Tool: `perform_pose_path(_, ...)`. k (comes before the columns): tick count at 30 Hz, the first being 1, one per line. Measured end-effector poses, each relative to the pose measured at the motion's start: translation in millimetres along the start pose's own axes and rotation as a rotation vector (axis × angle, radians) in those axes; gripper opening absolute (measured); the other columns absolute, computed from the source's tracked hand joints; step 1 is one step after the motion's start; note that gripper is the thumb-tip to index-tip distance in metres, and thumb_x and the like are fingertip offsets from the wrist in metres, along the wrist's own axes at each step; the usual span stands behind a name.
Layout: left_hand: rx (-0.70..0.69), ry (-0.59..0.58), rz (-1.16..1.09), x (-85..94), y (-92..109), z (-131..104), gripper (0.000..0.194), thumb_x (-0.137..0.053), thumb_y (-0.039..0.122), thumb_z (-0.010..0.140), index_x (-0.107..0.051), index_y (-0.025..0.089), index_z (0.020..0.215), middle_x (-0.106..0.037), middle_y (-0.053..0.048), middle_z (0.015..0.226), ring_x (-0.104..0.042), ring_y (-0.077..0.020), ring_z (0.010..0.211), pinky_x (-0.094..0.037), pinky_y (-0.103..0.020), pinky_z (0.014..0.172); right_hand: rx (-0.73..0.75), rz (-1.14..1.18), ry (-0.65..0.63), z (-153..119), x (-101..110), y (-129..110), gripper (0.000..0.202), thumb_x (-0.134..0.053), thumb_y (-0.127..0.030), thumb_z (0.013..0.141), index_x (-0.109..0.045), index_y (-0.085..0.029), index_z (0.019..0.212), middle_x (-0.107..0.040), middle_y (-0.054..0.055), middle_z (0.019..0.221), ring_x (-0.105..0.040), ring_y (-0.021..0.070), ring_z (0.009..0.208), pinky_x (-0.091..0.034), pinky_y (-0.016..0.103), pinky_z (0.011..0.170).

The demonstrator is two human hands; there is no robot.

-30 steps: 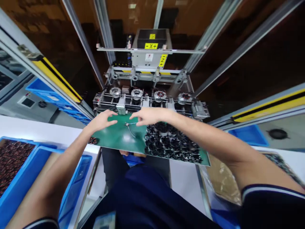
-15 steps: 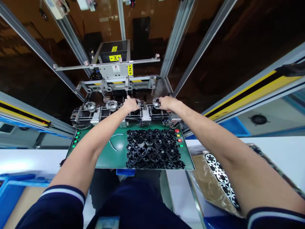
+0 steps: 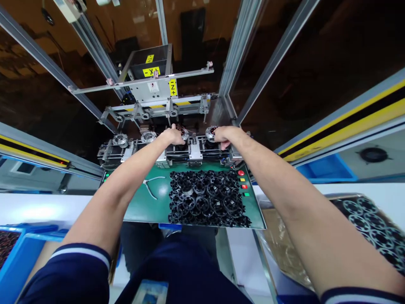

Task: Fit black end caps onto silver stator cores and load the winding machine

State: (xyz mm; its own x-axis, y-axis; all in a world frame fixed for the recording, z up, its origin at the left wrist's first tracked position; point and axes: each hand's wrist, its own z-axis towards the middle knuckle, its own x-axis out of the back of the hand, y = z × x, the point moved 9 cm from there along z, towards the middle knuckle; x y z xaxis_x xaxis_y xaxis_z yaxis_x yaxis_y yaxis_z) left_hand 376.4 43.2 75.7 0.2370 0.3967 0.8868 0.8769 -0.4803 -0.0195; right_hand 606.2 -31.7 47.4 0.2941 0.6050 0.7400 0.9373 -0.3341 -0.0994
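Both hands (image 3: 171, 136) (image 3: 224, 135) stayed gripping round, copper-wound stators (image 3: 182, 134) on the fixture

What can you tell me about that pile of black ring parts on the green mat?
The pile of black ring parts is a loose heap of round, toothed, plastic-looking rings, lying flat and overlapping, some stacked on others. It covers the right half of the green mat. Neither hand touches it: the left hand and right hand are beyond it at the machine's fixtures. Metal tweezers lie apart to its left; coloured buttons sit by its right edge.
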Motion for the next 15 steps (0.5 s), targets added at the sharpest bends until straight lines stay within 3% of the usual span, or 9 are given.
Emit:
perform_pose_path(3, -0.014, 0.016, -0.020, -7.1, 6, -6, 0.066, -0.085, 0.054, 0.118, -0.070, 0.021, 0.173, -0.065, -0.020, 0.183, -0.069, -0.0419, 0.163, -0.060, -0.071, 0.136, -0.025, 0.006, -0.012, 1, -4, -1, 0.047, -0.086, -0.048, 0.119, -0.078, -0.019, 0.154, -0.082, 0.014, 0.151, -0.084, 0.0287, 0.128, -0.077, 0.051, 0.109)
perform_pose_path(5, -0.046, 0.019, -0.026, 0.3, 13, -8, 0.061, -0.087, 0.052, 0.117, -0.074, 0.021, 0.167, -0.070, -0.019, 0.176, -0.072, -0.0403, 0.159, -0.062, -0.070, 0.134, -0.036, 0.006, -0.019, -1, -5, -1, 0.046, -0.086, -0.048, 0.119, -0.078, -0.018, 0.154, -0.082, 0.014, 0.150, -0.085, 0.0284, 0.127, -0.077, 0.050, 0.109)
perform_pose_path(7, -0.082, 0.043, -0.034, 23.7, 18, -8, 0.058, -0.091, 0.050, 0.113, -0.080, 0.016, 0.158, -0.076, -0.021, 0.166, -0.073, -0.0423, 0.156, -0.062, -0.068, 0.134, -0.044, 0.004, -0.024, -3, -5, -1, 0.045, -0.086, -0.049, 0.119, -0.079, -0.018, 0.152, -0.082, 0.013, 0.148, -0.085, 0.0276, 0.125, -0.077, 0.049, 0.107)
perform_pose_path(10, -0.132, 0.148, -0.070, 77.5, 15, -21, 0.063, -0.088, 0.050, 0.111, -0.081, 0.007, 0.156, -0.075, -0.026, 0.157, -0.072, -0.0508, 0.156, -0.059, -0.066, 0.137, -0.053, 0.000, -0.026, -7, -5, 0, 0.045, -0.086, -0.049, 0.120, -0.079, -0.018, 0.152, -0.083, 0.013, 0.148, -0.085, 0.0274, 0.124, -0.077, 0.049, 0.107)
perform_pose_path(13, -0.217, 0.246, -0.115, 110.9, -1, -62, 0.062, -0.080, 0.055, 0.113, -0.081, 0.010, 0.156, -0.074, -0.019, 0.149, -0.072, -0.0494, 0.153, -0.055, -0.065, 0.140, -0.060, 0.002, -0.024, -10, -7, 0, 0.046, -0.086, -0.048, 0.119, -0.078, -0.019, 0.154, -0.082, 0.013, 0.150, -0.084, 0.0283, 0.127, -0.077, 0.050, 0.108)
perform_pose_path(15, -0.379, 0.239, -0.180, 103.4, -12, -105, 0.052, -0.081, 0.062, 0.111, -0.088, 0.018, 0.139, -0.076, -0.013, 0.137, -0.075, -0.0426, 0.143, -0.057, -0.059, 0.136, -0.064, 0.002, -0.018, -15, -7, 0, 0.046, -0.086, -0.048, 0.119, -0.078, -0.019, 0.154, -0.082, 0.013, 0.150, -0.084, 0.0282, 0.127, -0.077, 0.050, 0.108)
